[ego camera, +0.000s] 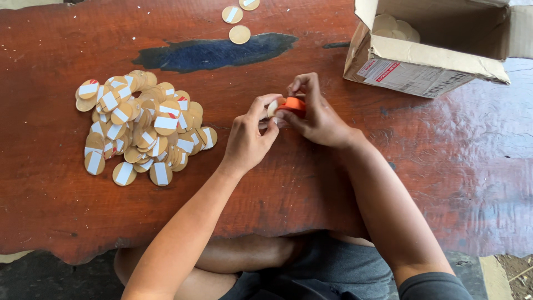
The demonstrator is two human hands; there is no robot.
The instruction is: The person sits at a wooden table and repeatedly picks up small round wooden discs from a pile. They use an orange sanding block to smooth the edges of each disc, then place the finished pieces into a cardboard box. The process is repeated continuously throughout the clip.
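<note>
Head view, looking down on a dark red wooden table (288,183).

Left hand (250,136): thumb and index finger pinched together on the edge of 1 small tan disc (272,107), held just above the tabletop near the table's middle. The other fingers curl loosely under the palm.

Right hand (313,114): fingers closed around an orange tape roll (294,104), thumb below and index finger arched over the top. The roll touches the disc; both hands meet at that point. Whether tape is on the disc cannot be told.

Surroundings: a heap of tan discs (139,128), most bearing a white strip, lies to the left of the left hand, well apart from it. 3 loose discs (239,34) sit near the far edge. An open cardboard box (427,61) stands at the far right, near the right hand but not touching it; pale discs show inside. A dark blue patch (216,53) marks the wood beyond the hands.

Edges and room: the near table edge is irregular and runs above the person's crossed legs. Bare wood lies between hands and heap, and to the right of the right forearm.
</note>
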